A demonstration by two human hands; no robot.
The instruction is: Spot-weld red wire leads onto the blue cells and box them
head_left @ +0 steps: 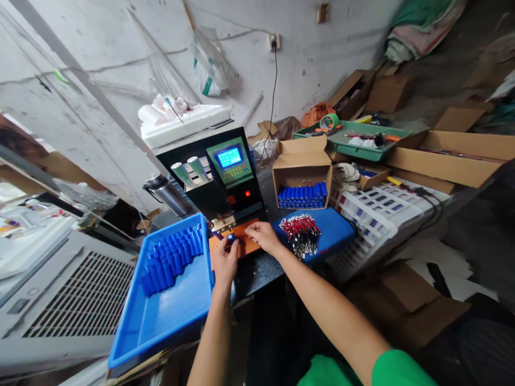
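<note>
At the front of a black spot welder (pixel 237 182) with a lit blue screen, my left hand (pixel 226 258) is closed around a blue battery cell (pixel 230 237), whose end faces up. It sits by the welder's electrodes (pixel 224 222), over an orange plate (pixel 248 247). Just to the right, my right hand (pixel 262 236) pinches its fingertips together above the plate. Whatever they hold is too small to make out. Wire leads (pixel 301 234) in red and black, with white connectors, lie in a pile on a blue surface (pixel 338 230) right of that hand.
A blue tray (pixel 173 316) on the left holds rows of blue cells (pixel 171 260). More cells fill a cardboard box (pixel 303 155) behind the wires. A steel flask (pixel 169 193) stands left of the welder. A green tray (pixel 362 147) with tape and tools lies at the back right.
</note>
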